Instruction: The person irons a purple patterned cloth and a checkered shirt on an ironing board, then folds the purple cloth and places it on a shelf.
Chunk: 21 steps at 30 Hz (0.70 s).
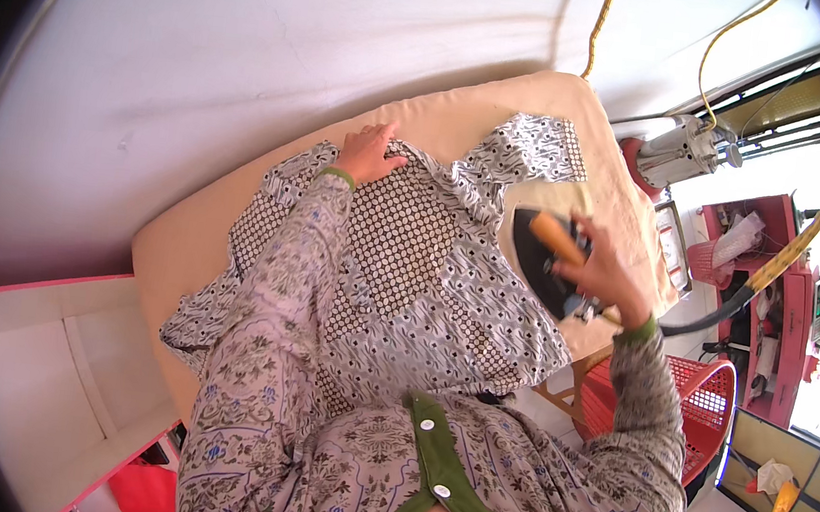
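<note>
A grey, black and white patterned shirt (404,240) lies spread over a padded ironing table (547,94) with a beige cover. My left hand (370,154) rests on the shirt's far edge, fingers spread, thumb pointing right. At the right, my right hand (600,265) is at the orange handle of a steam iron (540,262); whether the fingers fully close round it is hard to tell. The iron is beside the shirt's right edge, below the outstretched sleeve (534,149). A hose (711,314) runs from its rear to the right.
A white wall (173,81) borders the table's far side. Right of it stand a metal boiler or tank (679,155), a red plastic basket (692,391) and a red cabinet (791,334). The yellow, dark-ended hose arches up at the right. A white, pink-edged surface (31,366) lies at the left.
</note>
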Available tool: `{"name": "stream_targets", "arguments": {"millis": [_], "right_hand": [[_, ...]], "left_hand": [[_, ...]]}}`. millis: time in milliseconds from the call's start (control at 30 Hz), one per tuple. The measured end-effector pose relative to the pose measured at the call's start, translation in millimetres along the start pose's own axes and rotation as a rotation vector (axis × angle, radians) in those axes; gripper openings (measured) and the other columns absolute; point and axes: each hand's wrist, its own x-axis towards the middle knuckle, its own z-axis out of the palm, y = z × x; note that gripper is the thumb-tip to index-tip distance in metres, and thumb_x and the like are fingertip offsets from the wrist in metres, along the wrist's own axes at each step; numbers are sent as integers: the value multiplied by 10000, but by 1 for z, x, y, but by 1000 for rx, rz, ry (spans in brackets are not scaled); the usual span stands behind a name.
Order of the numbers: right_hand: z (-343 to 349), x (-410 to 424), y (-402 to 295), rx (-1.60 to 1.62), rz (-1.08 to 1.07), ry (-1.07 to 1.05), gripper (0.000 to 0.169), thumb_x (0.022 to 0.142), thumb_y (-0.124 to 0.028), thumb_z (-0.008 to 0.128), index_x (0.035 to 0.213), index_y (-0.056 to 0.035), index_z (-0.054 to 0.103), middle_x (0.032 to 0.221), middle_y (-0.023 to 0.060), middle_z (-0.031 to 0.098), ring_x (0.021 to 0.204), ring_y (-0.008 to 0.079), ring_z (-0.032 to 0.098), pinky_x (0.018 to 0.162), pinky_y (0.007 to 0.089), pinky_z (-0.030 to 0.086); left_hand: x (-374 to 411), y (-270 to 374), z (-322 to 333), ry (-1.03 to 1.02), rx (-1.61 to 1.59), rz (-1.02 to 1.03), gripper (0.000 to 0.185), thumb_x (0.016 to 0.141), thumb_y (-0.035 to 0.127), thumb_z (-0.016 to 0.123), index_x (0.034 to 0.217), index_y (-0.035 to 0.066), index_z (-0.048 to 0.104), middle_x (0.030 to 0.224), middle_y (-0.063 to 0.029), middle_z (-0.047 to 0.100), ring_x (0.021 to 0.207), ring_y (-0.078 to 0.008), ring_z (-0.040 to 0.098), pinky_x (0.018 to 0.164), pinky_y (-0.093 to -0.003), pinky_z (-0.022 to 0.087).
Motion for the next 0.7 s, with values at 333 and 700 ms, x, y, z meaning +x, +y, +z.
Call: {"name": "stream_targets", "arguments": {"millis": [333, 700], "right_hand": [[156, -27, -89, -7, 52, -76, 889, 680, -284, 761, 1369, 14, 285, 1071, 281, 518, 910, 416, 587, 777, 448, 498], [164, 153, -97, -116, 75, 99, 299, 780, -250, 657, 742, 35, 578, 679, 239, 605, 676, 404, 613, 624, 473, 493]], "left_hand": [[59, -25, 34, -122, -455, 66, 268, 818, 346, 580, 924, 99, 596, 969, -91, 646, 933, -243, 608, 821, -374, 465], [32, -78, 4, -327, -366, -37, 504, 807, 511, 602, 905, 24, 690, 837, -153, 676, 770, -216, 639, 719, -352, 482]]}}
